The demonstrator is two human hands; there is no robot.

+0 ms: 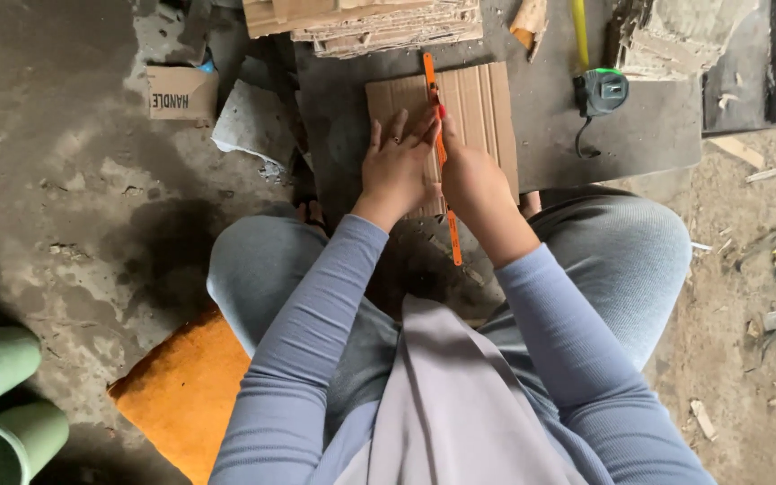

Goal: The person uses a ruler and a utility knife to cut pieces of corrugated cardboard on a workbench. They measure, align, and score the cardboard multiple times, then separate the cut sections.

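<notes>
Pinning orange ruler [443, 153] flat on cardboard sheet [478, 112], left hand [394, 166] spreads fingers, pressing so it won't slip. Right hand [469, 175] just beside, fist closed along ruler edge; I cannot tell what it grips. Tape measure [601, 92] lies beyond right hand.

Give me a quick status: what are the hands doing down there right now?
Left hand flat, pressing the cardboard piece. Right hand against the orange ruler laid across it. Tape measure lies off to the right, apart.
</notes>
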